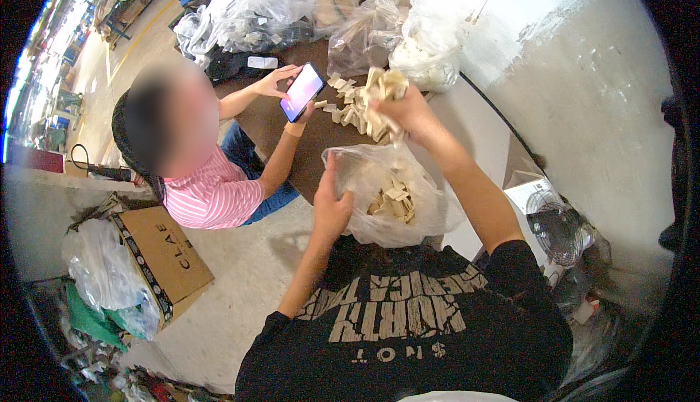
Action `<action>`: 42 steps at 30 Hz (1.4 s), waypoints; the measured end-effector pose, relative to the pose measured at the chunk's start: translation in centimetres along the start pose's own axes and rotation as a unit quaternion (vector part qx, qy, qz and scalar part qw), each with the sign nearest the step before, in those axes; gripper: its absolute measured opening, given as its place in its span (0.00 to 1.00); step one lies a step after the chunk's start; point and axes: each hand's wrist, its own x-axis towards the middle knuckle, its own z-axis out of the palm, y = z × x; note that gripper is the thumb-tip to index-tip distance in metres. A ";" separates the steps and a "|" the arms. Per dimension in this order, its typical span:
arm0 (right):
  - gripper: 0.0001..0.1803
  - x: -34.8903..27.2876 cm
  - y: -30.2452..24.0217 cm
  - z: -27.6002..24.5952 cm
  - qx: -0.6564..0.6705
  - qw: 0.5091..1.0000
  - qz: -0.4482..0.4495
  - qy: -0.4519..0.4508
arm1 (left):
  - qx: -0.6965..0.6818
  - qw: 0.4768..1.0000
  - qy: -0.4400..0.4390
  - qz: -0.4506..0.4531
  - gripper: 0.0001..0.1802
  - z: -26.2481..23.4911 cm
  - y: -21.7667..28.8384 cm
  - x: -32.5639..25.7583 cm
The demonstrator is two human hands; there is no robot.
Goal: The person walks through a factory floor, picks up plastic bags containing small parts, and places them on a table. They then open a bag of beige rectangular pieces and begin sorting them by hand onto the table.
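Note:
My left hand (333,211) grips the near-left rim of a clear plastic bag (354,176), thumb pointing up along its edge. Inside the bag lie several small cream-coloured flat pieces (396,199). Above its far side, my right hand (410,116) is closed around a bunch of the same cream pieces (386,85). A loose heap of these pieces (357,110) is spread over the brown table just left of that hand. What the pieces are exactly is too small to tell.
Left of the table, a person in a pink striped shirt (211,190) holds a phone (302,93) close to the heap. Filled plastic bags (262,8) crowd the table's far side. A fan (558,227) stands at right, a cardboard box (171,256) on the floor at left.

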 end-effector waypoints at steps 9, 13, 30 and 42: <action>0.38 12.2 10.0 -1.1 -0.007 0.986 0.125 0.114 | 0.043 0.998 -0.003 -0.049 0.47 0.0 0.3 -1.1; 0.54 12.8 10.2 -1.8 0.038 0.977 0.203 0.049 | 0.035 0.999 0.008 -0.032 0.48 -0.2 -0.3 -0.9; 0.12 -2.9 0.1 -5.0 0.072 0.894 0.179 -0.404 | 0.052 0.998 -0.027 0.040 0.50 -1.2 2.8 -0.9; 0.21 -14.6 13.4 2.6 -0.550 0.790 -0.185 -0.200 | 0.063 0.984 -0.111 0.125 0.50 0.7 6.2 -2.4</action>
